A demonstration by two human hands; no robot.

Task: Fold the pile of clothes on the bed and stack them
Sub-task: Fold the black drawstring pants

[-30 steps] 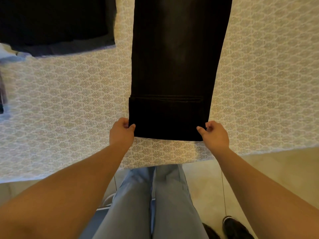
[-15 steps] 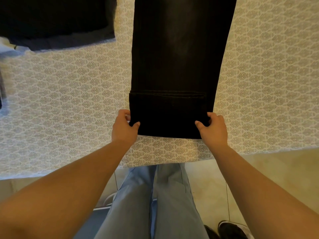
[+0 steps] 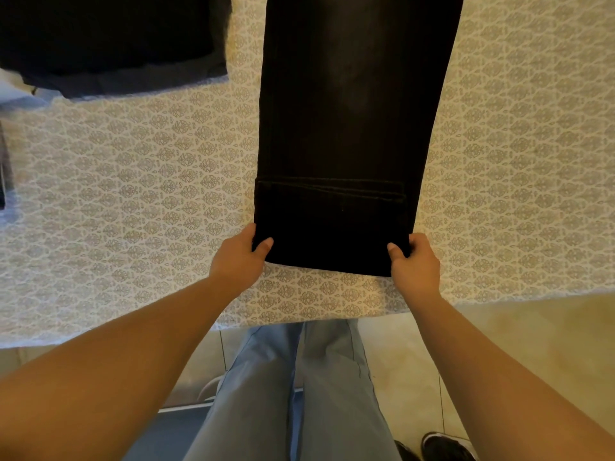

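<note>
The black trousers [image 3: 349, 128] lie lengthwise on the patterned bedspread [image 3: 149, 194], running straight away from both hands toward the top of the view, and their near end is turned back on itself into a flat cuff-like fold whose stitched hem edge lies just beyond the fingertips. The left hand [image 3: 238, 259] grips the near left corner of that fold, thumb on top and fingers curled under the edge; the right hand [image 3: 416, 266] holds the near right corner the same way, thumb pressing on the cloth and fingers wrapped round the side. Half a second ago the hands sat in almost the same hold, so the grip has not changed; the left thumb has stayed on the top face of the fold, and the right hand has slid slightly nearer the bottom edge of the corner. A second ago both hands only pinched the very bottom corners with the thumbs barely on the fabric, so they have since moved up onto the fold. The folded band looks about as deep as before. Beyond the left hand, well apart and off to its left, a dark folded garment [image 3: 109, 44] rests on the bedspread, unmoved. Below the hands are the person's blue jeans [image 3: 293, 394] and a black shoe [image 3: 446, 447] on the tiled floor [image 3: 515, 334].
</note>
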